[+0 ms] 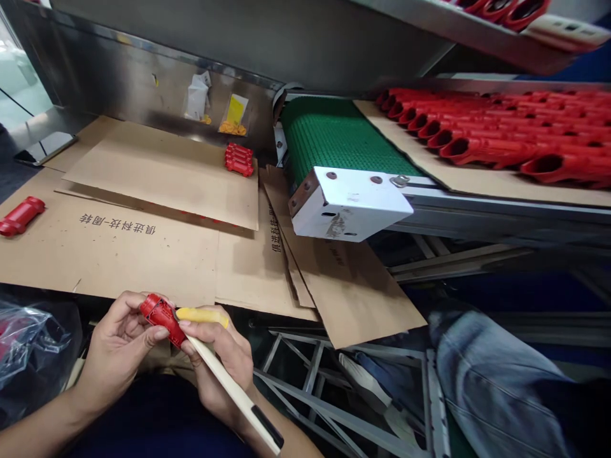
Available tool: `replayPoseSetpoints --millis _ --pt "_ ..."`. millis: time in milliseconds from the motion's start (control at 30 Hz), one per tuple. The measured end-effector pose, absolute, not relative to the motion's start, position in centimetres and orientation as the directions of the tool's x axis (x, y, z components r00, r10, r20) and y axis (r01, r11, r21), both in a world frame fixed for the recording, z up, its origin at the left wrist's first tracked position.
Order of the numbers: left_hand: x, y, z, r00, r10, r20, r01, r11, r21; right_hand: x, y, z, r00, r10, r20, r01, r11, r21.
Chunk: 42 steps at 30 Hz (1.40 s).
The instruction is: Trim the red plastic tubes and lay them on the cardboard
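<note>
Left hand (117, 343), red part (161, 316); right (233, 356), perhaps brush (230, 385)

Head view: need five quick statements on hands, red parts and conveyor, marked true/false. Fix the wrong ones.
1. The left hand holds a small red plastic part. True.
2. The right hand is empty. False: it holds a long cream stick with a black section near one end.
3. Rows of red plastic tubes lie on a brown cardboard sheet over the conveyor. True.
4. The exposed textured conveyor belt is blue. False: it is green.
5. The lone red cylindrical piece at the far left sits on the belt. False: it lies on printed brown cardboard.
</note>
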State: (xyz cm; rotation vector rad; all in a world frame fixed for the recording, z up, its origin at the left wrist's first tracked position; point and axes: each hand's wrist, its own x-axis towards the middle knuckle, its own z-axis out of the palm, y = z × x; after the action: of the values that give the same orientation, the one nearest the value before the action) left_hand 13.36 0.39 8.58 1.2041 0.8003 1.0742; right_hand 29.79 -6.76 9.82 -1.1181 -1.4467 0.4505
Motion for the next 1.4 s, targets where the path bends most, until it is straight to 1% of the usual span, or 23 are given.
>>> replayPoseSetpoints --millis 133,267,433,700,800,833,867,900,933,967,1000,1033,1067,1100,1133,1200,1267,1300,1333,1400 --pt "13.5 0.6 8.8 0.295 0.951 0.092 -0.232 -0.022 0.972 30.1 -6.7 9.9 0.154 0.817 0.556 0.365 0.476 -0.800" --pt "13.7 0.4 9.1 0.313 0.947 0.068 -0.229 0.006 0.973 30.1 -6.5 10.1 0.147 0.803 0.578 0.369 0.497 -0.785" --pt "13.5 0.3 9.1 0.304 0.948 0.098 -0.205 -0.035 0.978 29.9 -6.5 10.0 0.117 0.798 0.591 0.387 0.512 -0.767" --pt "13.7 0.4 9.2 0.300 0.947 0.113 -0.204 -0.052 0.978 30.2 -6.0 10.0 0.087 0.800 0.594 0.391 0.521 -0.759" --pt "13.8 0.4 9.1 0.303 0.949 0.093 -0.215 -0.027 0.976 30.4 -5.9 10.0 -0.003 0.775 0.632 0.445 0.567 -0.693" --pt "13.7 0.4 9.0 0.305 0.950 0.074 -0.226 -0.003 0.974 30.5 -6.0 10.0 -0.012 0.763 0.646 0.451 0.581 -0.678" --pt "13.7 0.4 8.9 0.307 0.950 0.048 -0.240 0.029 0.970 30.6 -6.1 9.9 0.022 0.767 0.642 0.433 0.571 -0.697" --pt "13.6 0.5 8.8 0.316 0.949 0.016 -0.259 0.070 0.963 30.7 -6.2 9.9 0.094 0.789 0.608 0.376 0.537 -0.755" --pt "13.5 0.5 8.8 0.331 0.943 -0.018 -0.282 0.117 0.952 30.9 -6.3 10.0 0.184 0.819 0.543 0.268 0.490 -0.830" --pt "13.4 0.5 8.7 0.353 0.934 -0.050 -0.307 0.166 0.937 31.1 -6.4 10.0 0.258 0.853 0.454 0.124 0.437 -0.891" --pt "13.3 0.4 8.8 0.383 0.920 -0.081 -0.329 0.217 0.919 31.5 -6.5 10.1 0.300 0.882 0.364 -0.026 0.389 -0.921" --pt "13.3 0.4 8.9 0.412 0.904 -0.115 -0.342 0.270 0.900 31.8 -6.6 10.2 0.306 0.905 0.295 -0.149 0.352 -0.924" --pt "13.2 0.4 9.1 0.436 0.887 -0.154 -0.342 0.322 0.883 32.2 -6.6 10.3 0.293 0.922 0.255 -0.222 0.325 -0.919" --pt "13.2 0.3 9.3 0.459 0.867 -0.193 -0.333 0.369 0.868 32.5 -6.5 10.5 0.276 0.933 0.233 -0.234 0.300 -0.925" --pt "13.2 0.3 9.6 0.473 0.850 -0.232 -0.319 0.411 0.854 32.8 -6.4 10.7 0.270 0.939 0.212 -0.190 0.267 -0.945" --pt "13.4 0.2 10.2 0.475 0.824 -0.307 -0.286 0.475 0.832 33.2 -6.2 11.1 0.278 0.945 0.170 -0.003 0.178 -0.984" --pt "13.5 0.2 10.7 0.476 0.804 -0.356 -0.259 0.515 0.818 33.2 -5.8 11.5 0.286 0.951 0.119 0.154 0.077 -0.985" --pt "13.6 0.3 10.9 0.494 0.786 -0.371 -0.242 0.535 0.810 33.1 -5.6 11.6 0.270 0.960 0.077 0.172 0.030 -0.985" --pt "13.5 0.4 10.9 0.520 0.760 -0.390 -0.222 0.561 0.798 33.0 -5.3 11.7 0.239 0.971 0.015 0.144 -0.021 -0.989" --pt "13.2 0.7 10.8 0.597 0.686 -0.416 -0.184 0.622 0.761 32.7 -4.8 11.5 0.144 0.978 -0.154 -0.003 -0.155 -0.988"
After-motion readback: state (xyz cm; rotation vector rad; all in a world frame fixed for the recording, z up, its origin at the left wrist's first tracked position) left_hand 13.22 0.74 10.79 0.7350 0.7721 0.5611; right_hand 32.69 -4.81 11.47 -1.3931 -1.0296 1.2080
